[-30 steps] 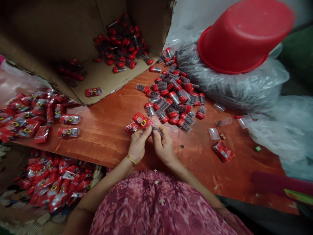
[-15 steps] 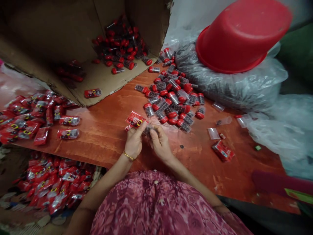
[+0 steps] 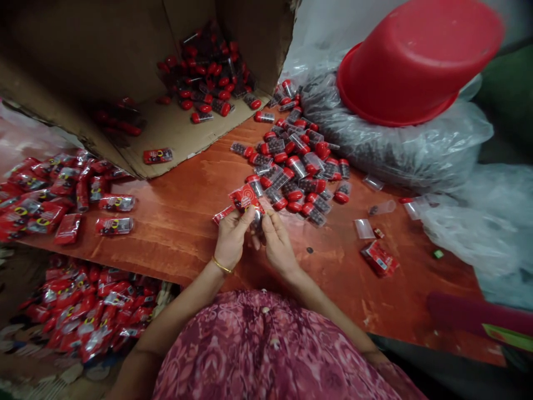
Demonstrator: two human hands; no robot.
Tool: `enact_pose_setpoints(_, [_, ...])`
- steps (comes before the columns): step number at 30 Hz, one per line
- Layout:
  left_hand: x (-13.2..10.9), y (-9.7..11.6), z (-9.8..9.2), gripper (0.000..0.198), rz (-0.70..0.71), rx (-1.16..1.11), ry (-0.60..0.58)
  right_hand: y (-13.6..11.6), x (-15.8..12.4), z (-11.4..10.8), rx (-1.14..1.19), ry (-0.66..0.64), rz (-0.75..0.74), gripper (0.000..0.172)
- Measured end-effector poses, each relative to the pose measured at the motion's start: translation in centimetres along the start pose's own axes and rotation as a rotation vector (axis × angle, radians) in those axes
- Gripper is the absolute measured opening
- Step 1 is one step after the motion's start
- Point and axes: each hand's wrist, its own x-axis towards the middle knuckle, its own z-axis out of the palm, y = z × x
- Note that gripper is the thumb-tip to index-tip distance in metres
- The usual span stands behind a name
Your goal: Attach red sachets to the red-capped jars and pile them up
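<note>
Over the red-brown table (image 3: 183,205), the person is bringing both hands together around a small red packet (image 3: 244,195), which is sitting just short of the near edge of a heap of red-capped jars (image 3: 296,166). The left hand (image 3: 230,236) is pinching the packet between thumb and fingers, while a second red packet (image 3: 222,215) is poking out beyond its fingers. The right hand (image 3: 280,241) is closing its thumb and fingers on the packet's other side, and something dark and shiny is showing between the two hands, too covered to make out. A gold bangle (image 3: 222,265) is circling the left wrist. Behind the hands, a cardboard box (image 3: 164,119) is facing the person with its open side, more jars (image 3: 204,94) are lying inside, and a lone packet (image 3: 157,155) is resting near its front edge. On the left, a pile of filled packets (image 3: 45,194) is covering the table's end, and another pile (image 3: 95,311) is lying below the tabletop. On the right, a red tub (image 3: 420,61) is standing upside down on a bulging plastic bag (image 3: 391,147), and a few red packets (image 3: 378,257) are lying nearer the person.
</note>
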Motion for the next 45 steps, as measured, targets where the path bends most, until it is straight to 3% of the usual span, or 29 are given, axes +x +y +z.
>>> enact_pose_setpoints(5, [0.0,0.0,-0.1,0.036,-0.074,-0.143,0.065,0.5,-0.5,-1.2,0.024,-0.113,0.088,0.036])
enact_pose_setpoints(9, [-0.8,-1.0,-0.2,0.036,-0.120,-0.162,0.019,1.4,0.1,-1.1,-0.082,-0.032,0.066,0.036])
enact_pose_setpoints(12, [-1.2,-0.8,-0.8,0.031,-0.114,-0.209,0.072,1.4,1.2,-0.5,-0.218,0.009,-0.020,0.041])
enact_pose_setpoints(15, [-0.8,1.1,-3.3,0.027,-0.081,-0.224,0.162,0.7,2.5,-1.2,-0.558,0.022,-0.228,0.035])
enact_pose_setpoints(18, [0.4,4.0,-7.9,0.028,0.094,-0.226,0.361,0.0,3.9,-3.5,-1.074,0.128,-0.405,0.029])
enact_pose_setpoints(20, [1.0,5.5,-10.7,0.037,0.242,-0.208,0.525,0.1,4.6,-5.4,-1.354,0.182,-0.415,0.029])
enact_pose_setpoints(22, [1.1,5.9,-12.2,0.046,0.246,-0.172,0.587,0.7,4.7,-7.1,-1.510,0.129,-0.415,0.028])
enact_pose_setpoints(24, [0.9,5.1,-11.7,0.044,0.216,-0.055,0.608,1.4,4.3,-8.5,-1.556,0.030,-0.449,0.033])
enact_pose_setpoints(26, [0.5,3.5,-10.0,0.035,0.251,0.236,0.569,1.9,3.5,-9.6,-1.535,-0.023,-0.497,0.038])
enact_pose_setpoints(30, [0.4,0.8,-6.9,0.037,0.383,1.064,0.267,1.8,1.9,-10.7,-1.442,0.035,-0.596,0.030])
enact_pose_setpoints(32, [0.7,0.3,-6.7,0.037,0.357,1.291,0.177,1.7,1.3,-10.6,-1.371,0.092,-0.659,0.024])
enact_pose_setpoints(35, [1.5,0.2,-7.0,0.026,0.314,1.395,0.139,1.5,0.7,-9.5,-1.255,0.145,-0.717,0.016])
enact_pose_setpoints(39, [2.9,-0.3,-6.9,0.017,0.343,1.387,0.193,1.4,0.5,-7.0,-1.176,0.119,-0.686,0.014])
enact_pose_setpoints(45, [3.9,-0.6,-6.1,0.020,0.472,1.310,0.338,1.5,1.1,-3.0,-0.934,0.064,-0.361,0.022])
